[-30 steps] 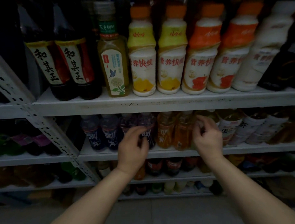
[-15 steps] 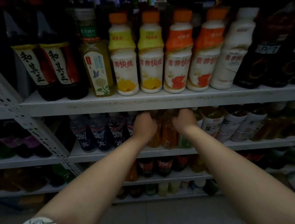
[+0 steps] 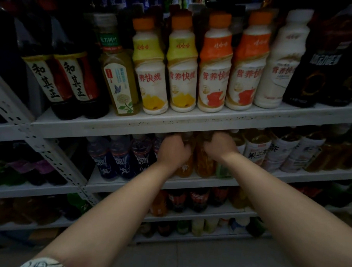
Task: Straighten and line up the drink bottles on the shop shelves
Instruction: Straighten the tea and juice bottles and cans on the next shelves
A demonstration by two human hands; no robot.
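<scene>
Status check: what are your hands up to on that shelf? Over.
Left hand grips left orange bottle, right hand grips right orange bottle. Both standing, side by side. Upper shelf hides fingertips.

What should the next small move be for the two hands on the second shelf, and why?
Probably ease both bottles forward into line with their neighbours. The left hand grips the top of the left orange drink bottle, the right hand that of the right orange drink bottle, and both bases seem to sit slightly behind those of the blue-labelled bottles alongside.
</scene>
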